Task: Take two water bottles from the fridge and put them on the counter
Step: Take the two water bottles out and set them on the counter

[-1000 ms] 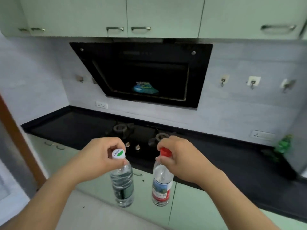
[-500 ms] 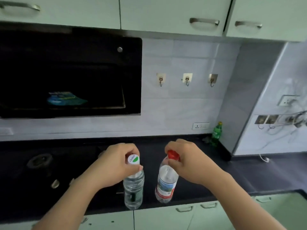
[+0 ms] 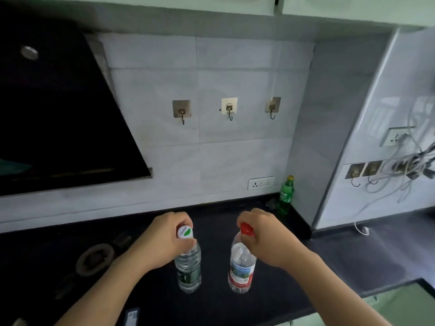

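Note:
My left hand (image 3: 162,241) grips the neck of a clear water bottle with a white-and-green cap (image 3: 189,269). My right hand (image 3: 268,238) grips the neck of a second clear water bottle with a red cap and a red-banded label (image 3: 241,271). Both bottles are upright, side by side, over the black counter (image 3: 341,262). Their bases are at or just above its surface; I cannot tell whether they touch it.
A gas burner (image 3: 95,258) lies on the counter to the left. A black range hood (image 3: 58,114) hangs above it. A green soda bottle (image 3: 286,196) stands in the back corner near a wall socket (image 3: 260,183). Hooks and loose cables hang on the right wall.
The view has swung right and closer to the counter. Both hands have carried the bottles forward from in front of the cabinet doors to over the black counter, and lower.

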{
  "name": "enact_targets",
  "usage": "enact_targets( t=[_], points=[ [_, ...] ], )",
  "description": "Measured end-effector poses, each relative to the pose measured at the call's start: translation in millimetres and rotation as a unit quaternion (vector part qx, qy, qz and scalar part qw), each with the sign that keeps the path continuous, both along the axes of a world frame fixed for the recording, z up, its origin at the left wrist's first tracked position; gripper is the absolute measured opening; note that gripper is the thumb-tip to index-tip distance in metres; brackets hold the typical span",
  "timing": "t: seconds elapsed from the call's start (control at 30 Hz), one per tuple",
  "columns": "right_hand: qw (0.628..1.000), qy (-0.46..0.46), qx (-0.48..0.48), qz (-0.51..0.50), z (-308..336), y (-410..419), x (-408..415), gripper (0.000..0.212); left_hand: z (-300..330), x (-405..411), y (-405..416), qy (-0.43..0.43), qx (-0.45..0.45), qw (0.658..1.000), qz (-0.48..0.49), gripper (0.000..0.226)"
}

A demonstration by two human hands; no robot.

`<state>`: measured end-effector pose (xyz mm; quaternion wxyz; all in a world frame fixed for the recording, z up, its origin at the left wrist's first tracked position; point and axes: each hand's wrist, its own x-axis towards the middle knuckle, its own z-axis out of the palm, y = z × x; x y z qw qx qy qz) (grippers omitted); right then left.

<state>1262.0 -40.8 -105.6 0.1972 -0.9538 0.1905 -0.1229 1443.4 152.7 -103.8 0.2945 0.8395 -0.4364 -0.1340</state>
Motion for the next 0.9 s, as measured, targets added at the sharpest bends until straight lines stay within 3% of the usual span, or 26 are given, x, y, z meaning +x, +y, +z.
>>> enact_targets(
  t=[0.37, 0.9],
  points=[
    [0.996, 0.085, 0.006, 0.033, -60, -116, 69, 0.005, -59, 41, -93, 0.023, 0.005, 0.997, 0.076, 0.015],
    [0.987, 0.156, 0.037, -0.014, -118, -131, 139, 0.009, -138, 98, -112, 0.037, 0.059, 0.993, 0.092, 0.021]
  ],
)
